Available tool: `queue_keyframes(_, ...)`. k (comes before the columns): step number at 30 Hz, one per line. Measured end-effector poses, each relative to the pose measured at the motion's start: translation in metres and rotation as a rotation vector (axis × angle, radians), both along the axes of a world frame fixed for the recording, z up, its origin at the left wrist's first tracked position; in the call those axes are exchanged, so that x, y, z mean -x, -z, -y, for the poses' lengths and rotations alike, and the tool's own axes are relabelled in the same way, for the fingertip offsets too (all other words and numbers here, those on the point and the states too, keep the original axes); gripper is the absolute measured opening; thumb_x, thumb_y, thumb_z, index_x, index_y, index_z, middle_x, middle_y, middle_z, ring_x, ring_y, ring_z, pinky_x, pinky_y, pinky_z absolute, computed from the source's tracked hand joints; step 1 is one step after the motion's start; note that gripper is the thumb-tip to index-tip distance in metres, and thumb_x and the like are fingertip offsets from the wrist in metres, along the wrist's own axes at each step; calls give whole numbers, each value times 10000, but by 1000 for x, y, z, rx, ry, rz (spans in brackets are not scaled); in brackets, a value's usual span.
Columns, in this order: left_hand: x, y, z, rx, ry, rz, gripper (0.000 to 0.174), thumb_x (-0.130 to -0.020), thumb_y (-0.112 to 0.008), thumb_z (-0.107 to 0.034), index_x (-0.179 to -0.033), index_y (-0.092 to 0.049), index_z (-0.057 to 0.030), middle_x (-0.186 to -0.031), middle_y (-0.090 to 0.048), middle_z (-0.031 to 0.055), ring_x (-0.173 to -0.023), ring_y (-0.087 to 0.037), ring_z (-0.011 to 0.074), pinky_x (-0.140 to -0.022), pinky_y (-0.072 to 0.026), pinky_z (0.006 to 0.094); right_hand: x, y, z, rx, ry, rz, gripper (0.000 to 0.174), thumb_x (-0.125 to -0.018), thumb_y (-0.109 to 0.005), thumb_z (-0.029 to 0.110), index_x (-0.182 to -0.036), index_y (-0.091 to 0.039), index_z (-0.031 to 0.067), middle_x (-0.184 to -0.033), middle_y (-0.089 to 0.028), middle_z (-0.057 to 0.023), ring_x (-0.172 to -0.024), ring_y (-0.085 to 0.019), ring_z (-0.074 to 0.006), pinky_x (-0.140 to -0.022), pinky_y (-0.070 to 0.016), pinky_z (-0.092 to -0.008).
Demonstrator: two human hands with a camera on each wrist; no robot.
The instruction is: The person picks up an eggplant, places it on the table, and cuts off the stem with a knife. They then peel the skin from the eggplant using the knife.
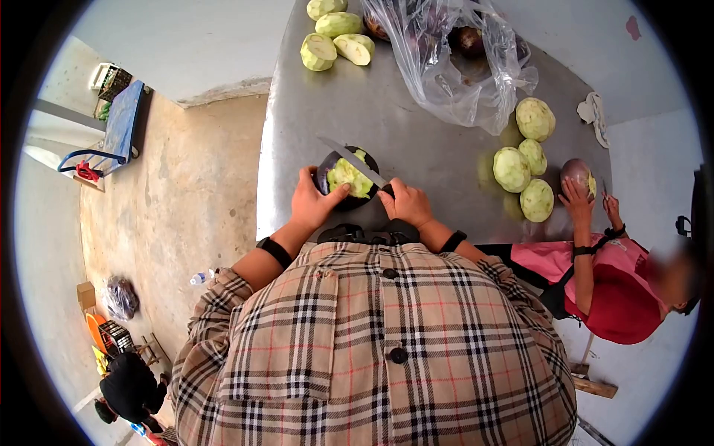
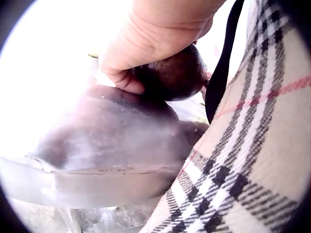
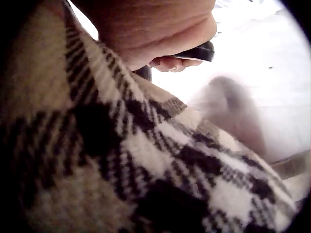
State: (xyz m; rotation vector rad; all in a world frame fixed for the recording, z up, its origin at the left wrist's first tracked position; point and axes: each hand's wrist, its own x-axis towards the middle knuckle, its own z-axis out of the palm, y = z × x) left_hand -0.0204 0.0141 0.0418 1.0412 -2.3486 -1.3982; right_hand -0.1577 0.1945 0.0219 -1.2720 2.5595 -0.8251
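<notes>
Thumb and fingers of the left hand (image 1: 316, 199) are gripping a dark eggplant (image 1: 344, 178) at its side, while the right hand (image 1: 407, 204) is curling round the black handle of a knife (image 1: 360, 165), its blade lying across the eggplant's pale face. Both hands are working at the near edge of a metal table (image 1: 428, 152), where peeled eggplants (image 1: 512, 169) are sitting right of them and a clear plastic bag (image 1: 476, 89) is resting farther back. Another person (image 1: 617, 297) is touching a purple eggplant (image 1: 576, 175) at the right; a blue trolley (image 1: 125, 123) is standing on the floor (image 1: 193, 171) at the left. Glossy skin is ringing the held eggplant's ragged, yellow-green flesh.
</notes>
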Motion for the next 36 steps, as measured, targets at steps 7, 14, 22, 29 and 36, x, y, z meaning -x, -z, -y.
queue_keyframes(7,0,0,0,7,8,6,772,-692,-737,-525,-1141,-434,25,-1012,-597,229,-938,-598,336,-818,-471,396,0,4,-4,17,14,0,326,-841,-597,373,-789,-493,68,-653,-601,-190,-612,-582,-423,-545,-473,-508)
queue_keyframes(14,1,0,0,11,2,7,769,-685,-738,-522,-1129,-436,29,-1021,-595,236,-953,-595,357,-822,-469,409,3,9,-9,-38,12,25,318,-860,-578,367,-838,-494,62,-694,-600,-199,-650,-578,-430,-563,-459,-502)
queue_keyframes(22,2,-3,0,21,7,9,762,-695,-731,-509,-1137,-434,36,-1038,-590,237,-969,-588,358,-834,-464,410,3,14,-11,-38,31,-9,316,-853,-586,361,-833,-491,61,-678,-593,-201,-640,-573,-430,-559,-458,-501)
queue_keyframes(29,1,-2,0,17,8,-2,755,-701,-725,-512,-1139,-438,33,-1049,-588,235,-974,-587,354,-839,-462,411,5,17,-14,-4,28,-70,333,-838,-592,387,-766,-497,76,-637,-601,-173,-595,-590,-409,-534,-484,-500)
queue_keyframes(36,-4,17,8,-115,-23,-51,740,-711,-717,-516,-1142,-444,19,-1007,-609,223,-938,-605,337,-829,-467,392,23,16,-27,-141,184,69,359,-876,-545,388,-821,-534,34,-715,-612,-227,-677,-585,-444,-606,-467,-522)
